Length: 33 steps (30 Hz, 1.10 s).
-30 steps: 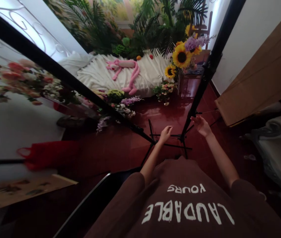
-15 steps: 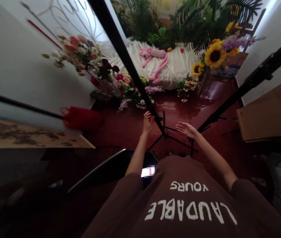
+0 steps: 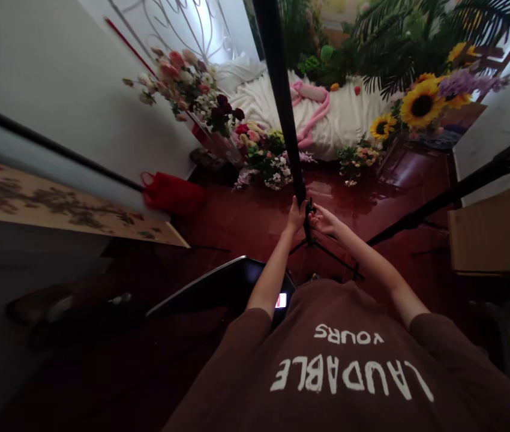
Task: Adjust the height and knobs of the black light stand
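A black tripod stand rises in front of me, its pole running up past the top of the view and its thin legs spread on the floor. My left hand is wrapped round the lower pole from the left. On the right side, my right hand has its fingers closed on a small black clamp knob that sticks out from the pole. The fingertips partly cover the knob. A second black stand slants up to the right, apart from my hands.
Behind the stand, a white cloth carries a pink plush toy. Flowers and sunflowers flank it. A red bag lies left, a cardboard box right. A dark panel with a light edge is by my left arm.
Both hands have come in to the stand: my left hand has taken hold of the pole, my right hand has closed on the knob. The view has shifted, and the pole stands more upright.
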### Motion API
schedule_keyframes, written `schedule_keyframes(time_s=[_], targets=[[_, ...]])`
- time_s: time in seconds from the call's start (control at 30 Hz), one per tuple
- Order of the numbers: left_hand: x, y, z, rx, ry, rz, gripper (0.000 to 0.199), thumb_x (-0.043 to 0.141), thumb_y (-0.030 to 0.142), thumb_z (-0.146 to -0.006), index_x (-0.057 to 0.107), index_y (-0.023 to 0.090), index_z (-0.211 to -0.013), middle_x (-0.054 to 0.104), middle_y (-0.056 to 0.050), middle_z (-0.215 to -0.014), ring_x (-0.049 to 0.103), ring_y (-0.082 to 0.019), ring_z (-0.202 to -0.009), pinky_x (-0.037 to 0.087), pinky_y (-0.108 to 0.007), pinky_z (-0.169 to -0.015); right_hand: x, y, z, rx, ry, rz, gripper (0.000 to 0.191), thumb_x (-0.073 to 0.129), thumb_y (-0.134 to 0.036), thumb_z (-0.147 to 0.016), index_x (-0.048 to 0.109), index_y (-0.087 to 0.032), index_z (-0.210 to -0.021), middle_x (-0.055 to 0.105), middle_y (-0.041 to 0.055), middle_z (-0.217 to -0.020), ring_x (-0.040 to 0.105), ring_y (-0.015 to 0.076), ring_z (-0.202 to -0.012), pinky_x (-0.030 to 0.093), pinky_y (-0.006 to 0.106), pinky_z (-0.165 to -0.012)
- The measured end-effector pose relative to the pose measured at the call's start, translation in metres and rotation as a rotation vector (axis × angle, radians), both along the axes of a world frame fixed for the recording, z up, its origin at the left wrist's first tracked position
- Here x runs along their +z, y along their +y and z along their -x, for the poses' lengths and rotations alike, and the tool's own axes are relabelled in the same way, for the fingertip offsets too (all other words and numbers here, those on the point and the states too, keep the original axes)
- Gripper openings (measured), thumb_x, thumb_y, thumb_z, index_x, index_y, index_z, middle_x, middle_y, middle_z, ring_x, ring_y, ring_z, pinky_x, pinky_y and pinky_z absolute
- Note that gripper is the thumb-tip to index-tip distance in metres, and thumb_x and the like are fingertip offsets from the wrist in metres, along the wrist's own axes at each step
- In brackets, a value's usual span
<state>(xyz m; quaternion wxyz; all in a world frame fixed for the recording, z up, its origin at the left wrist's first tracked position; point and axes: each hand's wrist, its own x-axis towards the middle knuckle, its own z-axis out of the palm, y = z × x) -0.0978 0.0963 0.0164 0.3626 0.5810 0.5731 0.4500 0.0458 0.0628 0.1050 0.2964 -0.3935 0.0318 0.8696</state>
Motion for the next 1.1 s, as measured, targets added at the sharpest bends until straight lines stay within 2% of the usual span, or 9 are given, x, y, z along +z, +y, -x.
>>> schedule_keyframes(time_s=[0.1, 0.2, 0.3, 0.47, 0.67, 0.77, 0.9, 1.0, 1.1], targets=[[-0.003, 0.001, -0.003, 0.042, -0.023, 0.013, 0.065, 0.044, 0.068, -0.093, 0.054, 0.019, -0.134, 0.067, -0.016, -0.126, 0.065, -0.023, -0.113, 0.050, -0.035, -0.098, 0.000, 0.003, 0.008, -0.014, -0.006, -0.036, 0.036, 0.039, -0.037, -0.106, 0.044, -0.022, -0.074, 0.042, -0.0079, -0.048, 0.035, 0.0050, -0.035, 0.029, 0.011, -0.032], [-0.006, 0.003, -0.005, 0.045, -0.045, 0.012, 0.066, 0.045, 0.068, -0.093, 0.056, 0.016, -0.132, 0.065, -0.019, -0.128, 0.064, -0.024, -0.116, 0.048, -0.036, -0.101, -0.004, 0.001, 0.021, -0.062, -0.228, -0.179, 0.031, 0.041, -0.029, -0.102, 0.041, -0.023, -0.071, 0.034, -0.0101, -0.047, 0.029, 0.0052, -0.037, 0.026, 0.012, -0.035], [-0.010, 0.005, -0.005, 0.072, -0.055, 0.018, 0.070, 0.049, 0.066, -0.092, 0.054, 0.011, -0.136, 0.064, -0.022, -0.130, 0.062, -0.026, -0.119, 0.047, -0.039, -0.103, -0.015, -0.007, 0.028, -0.121, -0.547, -0.368, 0.019, 0.055, -0.022, -0.091, 0.044, -0.024, -0.076, 0.039, -0.0101, -0.052, 0.037, 0.0070, -0.044, 0.034, 0.014, -0.043], [-0.015, 0.007, -0.007, 0.085, -0.087, 0.001, 0.068, 0.052, 0.063, -0.091, 0.054, 0.012, -0.137, 0.069, -0.020, -0.118, 0.066, -0.026, -0.111, 0.051, -0.038, -0.095, -0.027, -0.019, 0.014, -0.119, -1.155, -0.940, 0.015, 0.065, -0.021, -0.077, 0.053, -0.025, -0.085, 0.057, -0.0032, -0.075, 0.054, 0.0142, -0.072, 0.049, 0.025, -0.072], [-0.013, 0.005, -0.009, 0.110, -0.083, -0.056, 0.057, 0.051, 0.060, -0.093, 0.058, 0.015, -0.127, 0.070, -0.019, -0.117, 0.065, -0.024, -0.114, 0.050, -0.038, -0.098, -0.008, -0.011, 0.004, -0.064, -1.199, -1.193, 0.016, 0.061, -0.023, -0.078, 0.056, -0.023, -0.093, 0.061, 0.0067, -0.106, 0.056, 0.0167, -0.084, 0.051, 0.030, -0.082], [-0.004, 0.002, -0.005, 0.077, -0.035, -0.131, 0.053, 0.047, 0.059, -0.095, 0.060, 0.015, -0.122, 0.068, -0.020, -0.120, 0.065, -0.025, -0.114, 0.048, -0.041, -0.101, -0.004, -0.010, 0.003, -0.098, -1.208, -1.225, 0.015, 0.061, -0.026, -0.081, 0.057, -0.023, -0.094, 0.061, 0.0076, -0.105, 0.057, 0.0182, -0.086, 0.052, 0.033, -0.085], [0.018, 0.004, -0.002, 0.072, -0.023, -0.250, 0.048, 0.047, 0.060, -0.096, 0.060, 0.021, -0.119, 0.069, -0.016, -0.116, 0.067, -0.024, -0.110, 0.050, -0.040, -0.098, -0.012, -0.026, -0.008, -0.075, -1.215, -1.178, 0.014, 0.060, -0.023, -0.079, 0.059, -0.022, -0.093, 0.061, 0.0075, -0.103, 0.058, 0.0200, -0.090, 0.053, 0.037, -0.091], [0.040, 0.011, -0.005, 0.144, -0.034, -0.325, 0.048, 0.050, 0.065, -0.093, 0.060, 0.024, -0.115, 0.070, -0.012, -0.105, 0.069, -0.023, -0.100, 0.052, -0.038, -0.090, -0.020, -0.043, -0.016, 0.045, -1.118, -1.186, 0.023, 0.061, -0.023, -0.078, 0.064, -0.024, -0.102, 0.059, 0.0104, -0.122, 0.057, 0.0246, -0.110, 0.054, 0.041, -0.095], [0.068, 0.019, -0.010, 0.175, -0.076, -0.414, 0.048, 0.050, 0.066, -0.092, 0.059, 0.024, -0.113, 0.069, -0.009, -0.096, 0.069, -0.021, -0.091, 0.053, -0.034, -0.084, -0.022, -0.051, -0.018, 0.154, -1.008, -1.260, 0.037, 0.063, -0.025, -0.079, 0.066, -0.026, -0.116, 0.044, 0.0110, -0.149, 0.047, 0.0289, -0.133, 0.055, 0.044, -0.096]])
